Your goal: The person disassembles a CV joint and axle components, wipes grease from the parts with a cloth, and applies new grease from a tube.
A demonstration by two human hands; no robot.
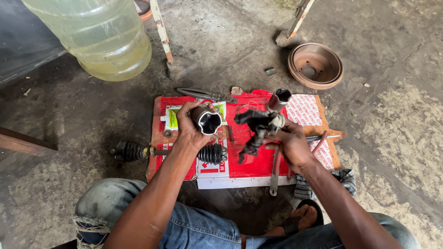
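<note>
- Left hand (190, 127) is wrapped around a metal cup (206, 120), its open mouth facing up toward the camera, above the red cardboard (258, 163).
- Right hand (290, 143) pinches a greasy black rag (256, 127), hanging lengthwise toward 7 o'clock.
- Axle shaft (138, 151) lies crosswise below; brake drum (315, 65) at 2 o'clock, water bottle (99, 37) at 10.

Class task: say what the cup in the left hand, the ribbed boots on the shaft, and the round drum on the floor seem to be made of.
Cup: bare grey metal, dull sheen, probably steel. Boots: matte black pleated rubber, it seems. Drum: reddish-brown rusty metal, likely cast iron.
</note>
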